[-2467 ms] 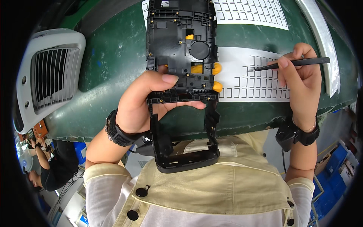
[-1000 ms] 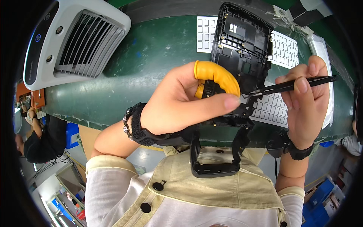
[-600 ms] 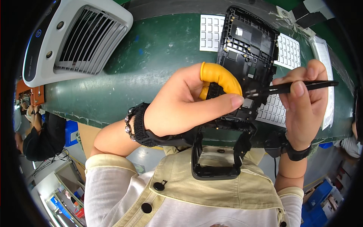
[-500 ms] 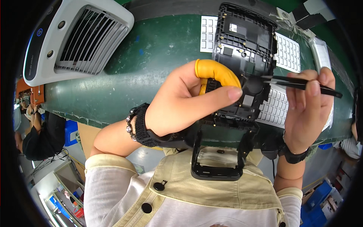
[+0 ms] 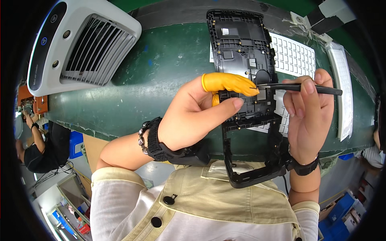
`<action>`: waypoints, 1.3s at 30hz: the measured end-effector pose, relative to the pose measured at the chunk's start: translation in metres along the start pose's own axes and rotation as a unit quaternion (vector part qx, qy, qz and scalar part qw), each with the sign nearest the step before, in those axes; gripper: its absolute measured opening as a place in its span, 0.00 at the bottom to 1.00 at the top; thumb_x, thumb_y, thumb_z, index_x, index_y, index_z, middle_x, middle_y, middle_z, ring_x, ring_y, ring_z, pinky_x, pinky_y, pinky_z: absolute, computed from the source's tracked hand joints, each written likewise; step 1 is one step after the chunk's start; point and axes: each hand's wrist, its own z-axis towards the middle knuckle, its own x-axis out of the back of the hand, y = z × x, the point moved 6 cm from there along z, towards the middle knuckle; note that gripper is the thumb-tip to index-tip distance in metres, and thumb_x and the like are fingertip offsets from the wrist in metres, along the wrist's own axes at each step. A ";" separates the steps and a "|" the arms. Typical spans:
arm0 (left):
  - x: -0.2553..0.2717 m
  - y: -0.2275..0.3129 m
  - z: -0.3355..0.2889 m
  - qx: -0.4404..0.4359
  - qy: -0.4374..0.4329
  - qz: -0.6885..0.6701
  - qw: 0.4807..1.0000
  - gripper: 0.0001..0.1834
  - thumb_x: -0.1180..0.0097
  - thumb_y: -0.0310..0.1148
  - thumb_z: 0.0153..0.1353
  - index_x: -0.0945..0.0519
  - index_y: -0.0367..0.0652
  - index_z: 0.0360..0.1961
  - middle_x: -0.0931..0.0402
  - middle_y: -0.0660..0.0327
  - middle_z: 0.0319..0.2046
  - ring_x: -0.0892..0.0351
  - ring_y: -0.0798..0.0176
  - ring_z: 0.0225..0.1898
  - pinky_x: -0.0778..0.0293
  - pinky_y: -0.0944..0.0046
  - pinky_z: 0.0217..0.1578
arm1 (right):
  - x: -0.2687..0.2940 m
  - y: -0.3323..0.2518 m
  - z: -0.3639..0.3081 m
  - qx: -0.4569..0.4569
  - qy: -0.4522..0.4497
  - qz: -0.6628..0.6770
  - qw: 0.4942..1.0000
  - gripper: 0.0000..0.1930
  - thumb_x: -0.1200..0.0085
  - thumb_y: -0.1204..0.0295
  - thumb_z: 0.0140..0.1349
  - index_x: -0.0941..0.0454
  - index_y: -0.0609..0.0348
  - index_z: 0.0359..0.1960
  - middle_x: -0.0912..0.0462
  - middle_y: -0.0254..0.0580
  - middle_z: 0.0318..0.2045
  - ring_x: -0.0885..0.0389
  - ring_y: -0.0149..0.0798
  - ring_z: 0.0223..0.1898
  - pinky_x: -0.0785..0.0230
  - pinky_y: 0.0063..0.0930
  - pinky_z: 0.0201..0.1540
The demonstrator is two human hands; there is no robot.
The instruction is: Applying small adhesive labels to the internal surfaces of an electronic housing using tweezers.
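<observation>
My left hand (image 5: 187,114) grips the left edge of a long black plastic housing (image 5: 237,60), which has brass inserts, small cut-outs and an open frame at its near end. Yellow finger cots (image 5: 225,82) cover fingers of this hand, and the index finger reaches over the housing. My right hand (image 5: 307,120) pinches black tweezers (image 5: 281,86) that point left. Their tips meet the tip of the yellow-covered index finger, above the housing. Whether anything tiny sits between the tips is too small to tell. A dark round patch (image 5: 263,75) shows on the housing just behind the tweezers.
White sheets with rows of small rectangles (image 5: 293,54) lie on the green table (image 5: 161,60) under and beside the housing. A white air cooler (image 5: 128,24) stands at the far left. A clear-wrapped white strip (image 5: 341,92) lies at the right. Another person (image 5: 46,140) is at the left edge.
The housing has shifted left, and its near frame has turned slightly. My right hand has moved left, bringing the tweezer tips from over the housing to my left index fingertip, which has straightened.
</observation>
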 end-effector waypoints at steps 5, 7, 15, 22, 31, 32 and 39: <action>0.000 -0.001 -0.002 0.028 -0.001 0.026 0.999 0.13 0.53 0.18 0.49 0.31 0.37 0.38 0.31 0.60 0.39 0.33 0.70 0.42 0.38 0.71 0.43 | 0.000 0.001 0.001 -0.012 0.002 0.004 1.000 0.11 0.54 0.76 0.53 0.44 0.56 0.33 0.26 0.42 0.21 0.39 0.21 0.15 0.48 0.13 0.16; -0.003 0.002 -0.001 0.009 -0.017 -0.019 1.000 0.13 0.54 0.18 0.49 0.31 0.37 0.38 0.31 0.59 0.39 0.33 0.70 0.42 0.38 0.71 0.43 | 0.002 0.005 0.001 -0.007 -0.027 -0.017 0.999 0.08 0.58 0.74 0.55 0.41 0.56 0.35 0.26 0.41 0.24 0.48 0.16 0.12 0.51 0.10 0.18; 0.001 -0.005 -0.004 0.064 -0.005 0.031 0.997 0.15 0.54 0.18 0.49 0.32 0.36 0.40 0.32 0.59 0.40 0.34 0.69 0.43 0.39 0.70 0.44 | -0.001 0.002 -0.004 -0.002 -0.007 -0.027 1.000 0.09 0.57 0.74 0.55 0.42 0.57 0.36 0.27 0.38 0.23 0.41 0.17 0.15 0.48 0.11 0.20; -0.014 0.001 -0.001 0.021 -0.106 -0.031 0.994 0.36 0.49 0.16 0.41 0.47 0.39 0.54 0.48 0.57 0.53 0.42 0.63 0.51 0.41 0.63 0.49 | 0.007 -0.009 0.000 0.031 -0.033 -0.013 0.999 0.10 0.58 0.74 0.55 0.43 0.59 0.38 0.30 0.35 0.23 0.43 0.18 0.17 0.48 0.12 0.24; -0.022 0.007 -0.004 -0.068 -0.181 -0.022 0.981 0.55 0.48 0.11 0.34 0.69 0.52 0.58 0.54 0.54 0.56 0.45 0.61 0.53 0.40 0.62 0.47 | 0.012 -0.001 -0.006 -0.019 -0.025 -0.045 0.998 0.12 0.56 0.73 0.54 0.43 0.59 0.38 0.31 0.36 0.25 0.29 0.31 0.31 0.39 0.20 0.37; -0.022 0.007 -0.002 -0.043 -0.151 -0.043 0.987 0.57 0.48 0.11 0.34 0.71 0.56 0.58 0.49 0.52 0.54 0.41 0.60 0.51 0.39 0.63 0.45 | 0.011 -0.002 -0.007 -0.014 -0.027 -0.068 0.997 0.12 0.56 0.73 0.54 0.43 0.59 0.38 0.31 0.36 0.24 0.30 0.30 0.29 0.39 0.20 0.37; -0.017 -0.004 -0.002 0.077 -0.107 -0.085 0.988 0.52 0.48 0.11 0.33 0.64 0.47 0.58 0.40 0.50 0.49 0.35 0.58 0.48 0.35 0.62 0.43 | -0.003 -0.001 -0.013 0.003 -0.015 -0.144 0.989 0.13 0.56 0.76 0.52 0.45 0.60 0.36 0.34 0.34 0.16 0.34 0.26 0.19 0.34 0.24 0.33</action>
